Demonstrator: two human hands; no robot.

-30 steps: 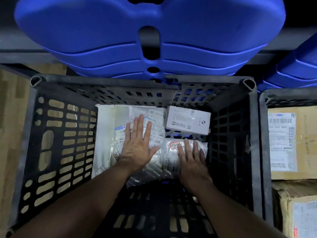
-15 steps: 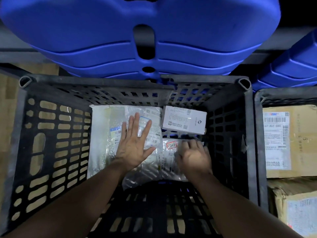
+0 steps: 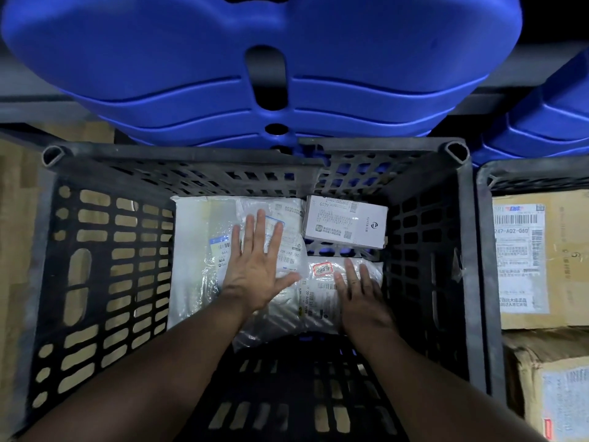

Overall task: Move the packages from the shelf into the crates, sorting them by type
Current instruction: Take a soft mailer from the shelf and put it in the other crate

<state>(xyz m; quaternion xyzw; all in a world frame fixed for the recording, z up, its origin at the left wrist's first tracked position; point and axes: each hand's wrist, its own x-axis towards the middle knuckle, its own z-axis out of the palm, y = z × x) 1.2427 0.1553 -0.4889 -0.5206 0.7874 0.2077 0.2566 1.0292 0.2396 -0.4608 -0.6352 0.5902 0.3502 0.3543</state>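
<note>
Packages lie at the bottom of a black slatted crate (image 3: 467,250), toward its far wall, and both hands are down among them.

Head view: the left hand (image 3: 255,269) lies flat, palm down, fingers straight and spread with the thumb stuck out sideways. It presses on a pile of overlapping white and clear plastic mailer bags (image 3: 194,250), and printed labels and barcodes show around its fingers. The right hand (image 3: 361,298) is likewise flat and grips nothing. Its fingers lie straight and close together on a smaller shiny plastic bag (image 3: 318,301), which bears a red-edged sticker (image 3: 322,269) just beside the index fingertip. That bag lies partly between the two hands and partly under the right one, and it meets the pile near the left thumb. Just beyond the right hand's fingertips, apart from them, a white carton (image 3: 344,224) with a printed label sits near the far wall, just beside the bags that the left hand's fingertips rest on.

Out past the right hand, beyond the crate wall, a second black crate (image 3: 484,266) holds brown cardboard boxes (image 3: 561,250) with shipping labels. Beyond both hands, over the far rim, a stack of blue moulded plastic pieces (image 3: 223,59) fills the top of the view. Wooden flooring (image 3: 16,218) shows outside the crate on the left hand's side.
</note>
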